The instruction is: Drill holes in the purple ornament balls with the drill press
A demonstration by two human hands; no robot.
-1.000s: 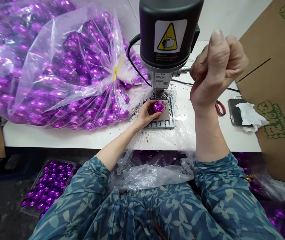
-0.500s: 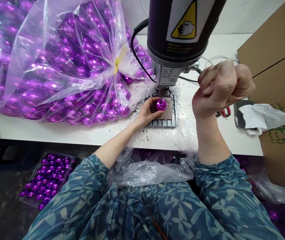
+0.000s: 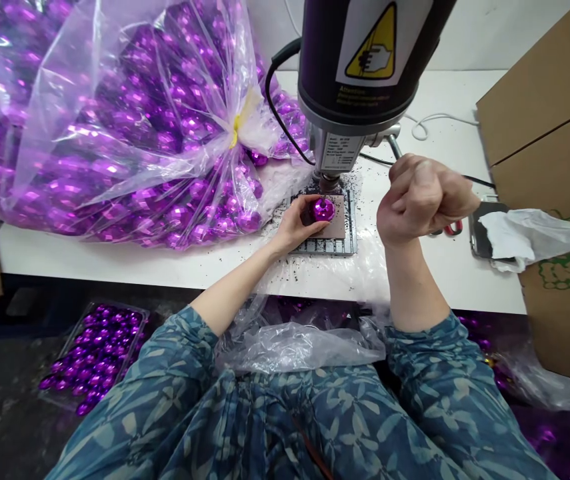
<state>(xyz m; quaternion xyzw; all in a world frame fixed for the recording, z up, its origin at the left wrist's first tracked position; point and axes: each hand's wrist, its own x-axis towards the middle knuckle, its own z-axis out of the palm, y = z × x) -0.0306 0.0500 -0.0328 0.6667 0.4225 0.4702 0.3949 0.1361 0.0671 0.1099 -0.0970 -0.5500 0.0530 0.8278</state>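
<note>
My left hand [image 3: 299, 223] pinches a shiny purple faceted ball [image 3: 323, 210] between thumb and fingers. The ball rests on a small brown board [image 3: 333, 231] over the slotted metal base [image 3: 351, 241] of a bench drill press [image 3: 359, 73]. Just above the ball sits the drill's chuck [image 3: 329, 183]; whether the bit is inside the ball I cannot tell. My right hand [image 3: 422, 200] is closed in a fist round the end of the press's metal lever [image 3: 393, 143], and its grip is hidden by the fingers.
A big tied clear bag [image 3: 129, 133] of purple balls fills the left of the table. A phone [image 3: 485, 230] under crumpled tissue [image 3: 529, 233], red-handled scissors [image 3: 455, 228] and a cardboard box [image 3: 545, 133] are at right. A tray [image 3: 97, 350] of balls stands low left.
My right hand has come down and a little to the left with the lever. My left hand keeps holding the ball in the same place.
</note>
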